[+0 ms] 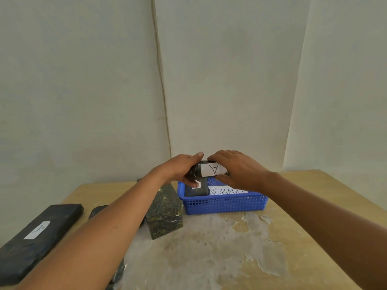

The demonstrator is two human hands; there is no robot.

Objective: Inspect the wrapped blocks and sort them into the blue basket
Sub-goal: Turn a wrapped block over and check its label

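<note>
Just below the middle of the frame, both hands hold one wrapped block (209, 169) above the far left part of the blue basket (224, 204). The block lies level, its long axis running left to right across the picture, one end in each hand. It is dark and glossy, and the side turned toward the camera carries a white label marked with an "A" (which reads upside down from here). The left hand (181, 169) curls around the block's left end, thumb underneath and fingers over the top. The right hand (234, 169) grips the right end the same way, fingers arched over the top edge and thumb along the bottom.

Inside the basket, at its left, lies another dark block (198, 190) with a white label, beside a paper sign (227, 191) reading "NORMA", its last part hidden by the right hand.

Left of the basket a mottled green-black block (165, 212) rests on the wooden table (303, 206). At the lower left lies a flat dark block (35, 235) labelled "A".
</note>
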